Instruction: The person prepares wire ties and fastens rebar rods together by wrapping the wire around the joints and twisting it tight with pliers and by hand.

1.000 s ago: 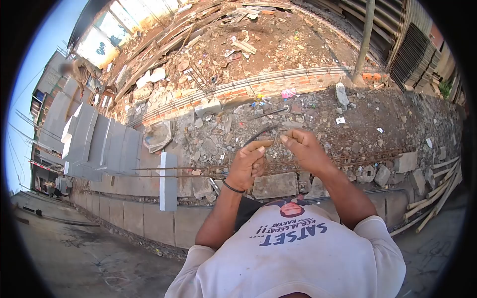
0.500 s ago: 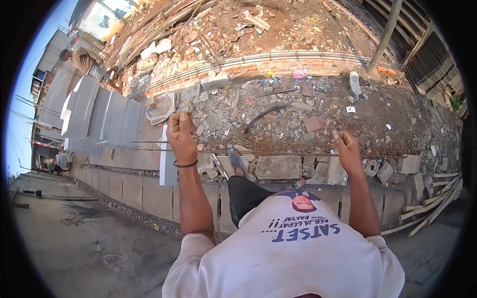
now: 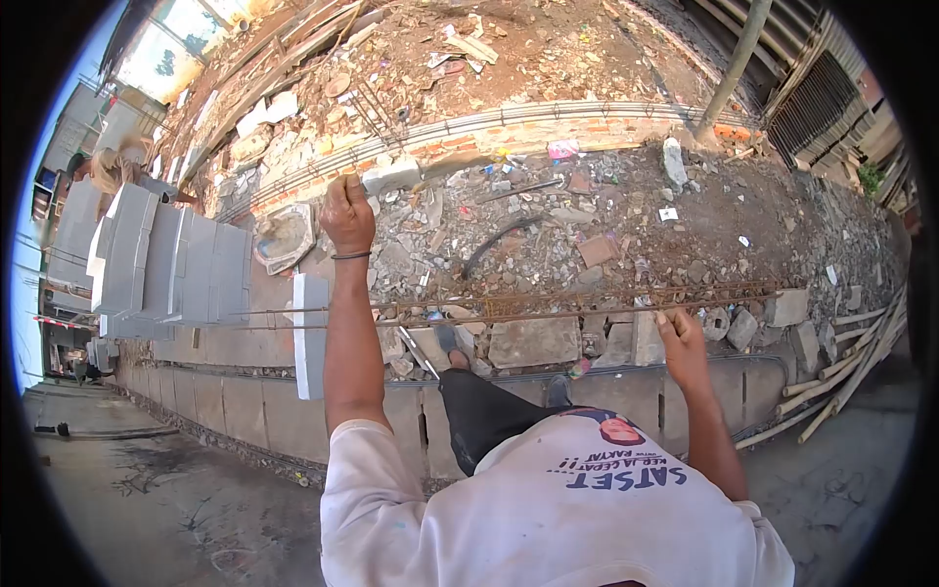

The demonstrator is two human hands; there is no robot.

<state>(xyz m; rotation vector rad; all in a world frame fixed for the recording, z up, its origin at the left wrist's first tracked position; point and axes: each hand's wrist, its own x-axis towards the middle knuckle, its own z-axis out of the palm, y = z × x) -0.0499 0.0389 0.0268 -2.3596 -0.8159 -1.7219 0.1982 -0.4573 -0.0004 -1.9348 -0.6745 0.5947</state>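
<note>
My left hand (image 3: 347,214), with a dark band at the wrist, is raised over the rubble with its fingers closed. What it holds, if anything, is too small to make out. Further right, my right hand (image 3: 682,344) is pinched near the rusty rebar cage (image 3: 548,311); anything between its fingertips cannot be made out. The long thin bars of the cage run from the grey blocks across the rubble. Beneath my left forearm and slightly left of it, a light grey block (image 3: 309,338) stands across the bars.
Stacked grey blocks (image 3: 201,269) are at the left, with a person (image 3: 119,168) behind them. A stone basin (image 3: 286,238) lies nearby. A wooden post (image 3: 736,68) rises at the upper right, and bamboo poles (image 3: 853,367) lie at the right. A bent dark strip (image 3: 497,240) lies on rubble.
My hands were close together and have moved wide apart. Since half a second ago, my left hand has reached further forward and my right hand has come down slightly nearer the rebar.
</note>
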